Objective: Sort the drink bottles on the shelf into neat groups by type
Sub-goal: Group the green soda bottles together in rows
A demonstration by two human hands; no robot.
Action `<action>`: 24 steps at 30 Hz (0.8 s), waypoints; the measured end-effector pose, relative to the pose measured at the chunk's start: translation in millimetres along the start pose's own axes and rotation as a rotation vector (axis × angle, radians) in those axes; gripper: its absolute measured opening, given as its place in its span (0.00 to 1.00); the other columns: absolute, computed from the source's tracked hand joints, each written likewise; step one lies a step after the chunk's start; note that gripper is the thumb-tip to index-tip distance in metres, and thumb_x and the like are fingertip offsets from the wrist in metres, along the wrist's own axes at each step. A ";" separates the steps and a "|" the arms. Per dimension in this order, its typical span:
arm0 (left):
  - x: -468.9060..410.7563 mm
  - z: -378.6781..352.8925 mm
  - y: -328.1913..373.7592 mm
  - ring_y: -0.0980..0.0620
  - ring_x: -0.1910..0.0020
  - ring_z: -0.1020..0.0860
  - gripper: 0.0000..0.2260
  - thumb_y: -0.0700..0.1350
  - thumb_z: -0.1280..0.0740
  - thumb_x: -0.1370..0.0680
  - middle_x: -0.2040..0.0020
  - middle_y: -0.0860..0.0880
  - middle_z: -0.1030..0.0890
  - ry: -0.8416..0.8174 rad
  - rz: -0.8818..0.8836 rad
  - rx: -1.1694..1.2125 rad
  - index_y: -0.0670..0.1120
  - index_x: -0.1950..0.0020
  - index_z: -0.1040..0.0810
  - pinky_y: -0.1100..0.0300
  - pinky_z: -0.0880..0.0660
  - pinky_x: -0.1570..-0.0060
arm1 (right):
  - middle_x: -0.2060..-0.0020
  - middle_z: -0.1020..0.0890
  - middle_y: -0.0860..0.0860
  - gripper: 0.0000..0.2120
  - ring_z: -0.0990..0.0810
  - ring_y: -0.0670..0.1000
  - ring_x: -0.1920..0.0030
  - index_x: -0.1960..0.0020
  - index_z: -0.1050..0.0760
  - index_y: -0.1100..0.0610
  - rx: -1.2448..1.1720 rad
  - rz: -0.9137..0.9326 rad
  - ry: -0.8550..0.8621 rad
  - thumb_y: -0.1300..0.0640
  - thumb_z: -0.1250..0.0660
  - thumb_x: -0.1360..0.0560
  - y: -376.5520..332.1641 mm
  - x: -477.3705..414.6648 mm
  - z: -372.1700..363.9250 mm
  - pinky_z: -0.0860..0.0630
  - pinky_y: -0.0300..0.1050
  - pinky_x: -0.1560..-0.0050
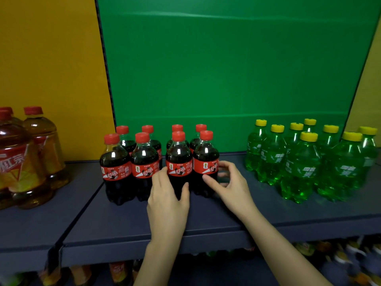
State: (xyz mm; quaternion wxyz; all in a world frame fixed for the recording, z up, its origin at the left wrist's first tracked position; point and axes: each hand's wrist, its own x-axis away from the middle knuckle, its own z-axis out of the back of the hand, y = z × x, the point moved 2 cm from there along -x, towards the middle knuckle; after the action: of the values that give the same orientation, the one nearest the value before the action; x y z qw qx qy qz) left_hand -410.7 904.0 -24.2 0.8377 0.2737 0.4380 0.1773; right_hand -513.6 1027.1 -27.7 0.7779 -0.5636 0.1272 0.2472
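Several cola bottles (144,162) with red caps and red labels stand in two rows at the middle of the dark blue shelf (127,221). My left hand (167,195) wraps the lower part of a front-row cola bottle (179,159), fingers on its left and thumb on its right. My right hand (228,182) cups the rightmost front cola bottle (205,155), thumb on its front and fingers curled round its right side. Several green soda bottles (303,162) with yellow caps cluster loosely at the right. Large iced tea bottles (24,157) stand at the left.
A green back panel (226,69) stands behind the middle bay, with yellow panels (47,58) on either side. A gap of bare shelf separates the cola from the green soda. A lower shelf (329,259) holds more blurred bottles.
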 end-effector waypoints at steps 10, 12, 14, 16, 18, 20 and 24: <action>19.3 -18.5 40.5 0.59 0.59 0.26 0.02 0.43 0.35 0.24 0.58 0.59 0.26 -0.153 -0.354 0.307 0.49 0.52 0.25 0.68 0.29 0.59 | 0.39 0.26 0.50 0.18 0.26 0.40 0.46 0.36 0.31 0.54 -0.028 -0.038 0.222 0.65 0.38 0.24 20.3 25.1 69.6 0.32 0.22 0.52; 16.6 -37.3 57.0 0.59 0.58 0.26 0.05 0.43 0.34 0.24 0.56 0.59 0.27 -0.252 -0.355 0.343 0.49 0.48 0.26 0.68 0.28 0.57 | 0.31 0.33 0.51 0.24 0.29 0.44 0.37 0.28 0.40 0.55 0.030 -0.093 0.190 0.64 0.39 0.23 27.4 21.7 79.1 0.35 0.28 0.42; 9.8 -56.7 71.0 0.57 0.55 0.26 0.08 0.43 0.35 0.23 0.53 0.56 0.27 -0.318 -0.363 0.340 0.47 0.45 0.27 0.63 0.27 0.53 | 0.25 0.43 0.50 0.30 0.41 0.49 0.27 0.25 0.50 0.55 0.126 -0.109 0.150 0.63 0.40 0.22 33.9 18.3 84.1 0.45 0.34 0.34; -1.4 -75.2 82.1 0.52 0.50 0.26 0.10 0.44 0.37 0.23 0.49 0.53 0.28 -0.341 -0.377 0.271 0.44 0.42 0.29 0.60 0.29 0.48 | 0.24 0.51 0.49 0.33 0.51 0.47 0.24 0.24 0.57 0.56 0.211 -0.105 0.114 0.63 0.41 0.22 39.7 14.0 88.8 0.54 0.30 0.34; -15.3 -91.8 91.5 0.49 0.45 0.27 0.14 0.45 0.37 0.22 0.44 0.48 0.28 -0.372 -0.352 0.175 0.42 0.38 0.31 0.59 0.32 0.45 | 0.24 0.55 0.50 0.34 0.54 0.47 0.24 0.24 0.60 0.57 0.221 -0.113 0.095 0.63 0.42 0.22 44.9 6.3 96.3 0.57 0.28 0.36; -30.2 -110.6 99.6 0.46 0.41 0.28 0.17 0.46 0.38 0.22 0.40 0.45 0.29 -0.436 -0.312 0.107 0.41 0.35 0.34 0.57 0.34 0.42 | 0.24 0.55 0.51 0.34 0.54 0.48 0.24 0.24 0.60 0.58 0.218 -0.122 0.086 0.63 0.42 0.22 49.5 -2.9 104.8 0.56 0.29 0.36; -58.7 -154.7 110.7 0.44 0.34 0.31 0.22 0.47 0.39 0.21 0.32 0.42 0.32 -0.543 -0.127 0.197 0.38 0.31 0.37 0.56 0.37 0.36 | 0.25 0.49 0.56 0.35 0.48 0.52 0.25 0.25 0.57 0.61 0.279 -0.074 0.075 0.60 0.38 0.23 56.0 -18.0 113.2 0.51 0.34 0.32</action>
State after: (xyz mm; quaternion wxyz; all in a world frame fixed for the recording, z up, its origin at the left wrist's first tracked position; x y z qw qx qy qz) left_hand -578.1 1006.6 9.0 0.9031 0.3631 0.2292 0.0013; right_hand -567.5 1142.6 -27.0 0.8518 -0.4633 0.1684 0.1772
